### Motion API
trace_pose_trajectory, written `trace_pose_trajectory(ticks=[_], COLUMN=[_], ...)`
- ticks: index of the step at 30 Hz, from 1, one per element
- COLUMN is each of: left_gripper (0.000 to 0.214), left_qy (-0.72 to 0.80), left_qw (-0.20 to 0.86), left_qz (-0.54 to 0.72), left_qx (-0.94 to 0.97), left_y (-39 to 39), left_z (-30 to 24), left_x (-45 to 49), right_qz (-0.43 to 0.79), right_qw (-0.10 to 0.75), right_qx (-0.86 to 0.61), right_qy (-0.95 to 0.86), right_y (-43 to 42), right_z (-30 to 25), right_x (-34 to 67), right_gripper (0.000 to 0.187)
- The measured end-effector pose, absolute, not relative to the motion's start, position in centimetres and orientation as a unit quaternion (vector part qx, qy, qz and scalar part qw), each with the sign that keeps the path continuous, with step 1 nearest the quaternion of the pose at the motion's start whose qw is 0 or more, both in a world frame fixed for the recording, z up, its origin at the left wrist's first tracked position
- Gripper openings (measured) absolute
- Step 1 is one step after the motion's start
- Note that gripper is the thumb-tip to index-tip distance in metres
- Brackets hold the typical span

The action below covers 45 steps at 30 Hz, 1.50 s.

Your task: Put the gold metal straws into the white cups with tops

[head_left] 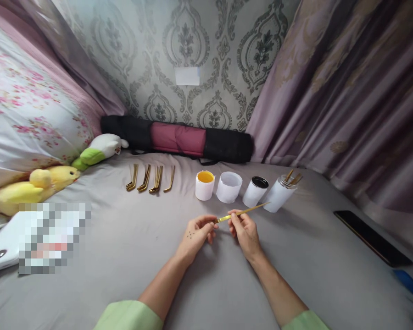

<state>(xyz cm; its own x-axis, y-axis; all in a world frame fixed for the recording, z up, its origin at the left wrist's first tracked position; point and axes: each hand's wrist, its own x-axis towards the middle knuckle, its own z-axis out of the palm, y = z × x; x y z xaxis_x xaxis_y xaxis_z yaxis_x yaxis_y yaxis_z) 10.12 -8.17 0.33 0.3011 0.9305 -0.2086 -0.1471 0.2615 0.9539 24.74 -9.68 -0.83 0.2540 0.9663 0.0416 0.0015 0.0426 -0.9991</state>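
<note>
A thin gold stick (249, 210) spans both my hands, low over the grey bedsheet. Its right end tapers toward the rightmost jar, and a shinier stretch shows between my hands. My left hand (197, 236) pinches the left end, which the fingers partly hide. Thumb and fingers of my right hand (245, 233) close around its middle. Beyond my left hand lie several groups of similar gold sticks with bent lower ends, such as one bundle (156, 179) and a smaller group (170, 178) beside it. More sticks (292, 177) stand in the rightmost white jar (279, 195).
A white-wrapped container with yellow inside (204, 187), a wide white one (229, 188) and a black-mouthed one (254, 192) stand in a row. A dark phone (373, 238) lies right. Plush toys (24, 195) and a white object (10, 238) are left; a long bag (177, 138) lies behind.
</note>
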Motion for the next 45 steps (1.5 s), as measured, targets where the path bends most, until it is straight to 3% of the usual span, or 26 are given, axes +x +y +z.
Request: trace_pose_trajectory(ticks=[8,27,45], left_gripper=[0.044,0.038,0.036], left_qy=[0.389,0.42,0.429], left_qw=[0.705,0.706,0.697], left_qz=[0.39,0.385,0.409], left_qx=[0.448,0.421,0.403], left_y=[-8.1,-8.1,-7.9], left_z=[-0.5,-0.7,-0.9], left_x=[10.0,10.0,9.7], right_qz=[0.417,0.412,0.385], right_qw=[0.57,0.58,0.665], right_qx=[-0.552,-0.56,-0.544], right_qy=[-0.443,-0.424,-0.338], right_y=[-9.9,-9.9,-9.3], right_z=[-0.7,-0.8,-0.8], right_x=[24.6,25.0,26.8], right_gripper=[0.036,0.034,0.032])
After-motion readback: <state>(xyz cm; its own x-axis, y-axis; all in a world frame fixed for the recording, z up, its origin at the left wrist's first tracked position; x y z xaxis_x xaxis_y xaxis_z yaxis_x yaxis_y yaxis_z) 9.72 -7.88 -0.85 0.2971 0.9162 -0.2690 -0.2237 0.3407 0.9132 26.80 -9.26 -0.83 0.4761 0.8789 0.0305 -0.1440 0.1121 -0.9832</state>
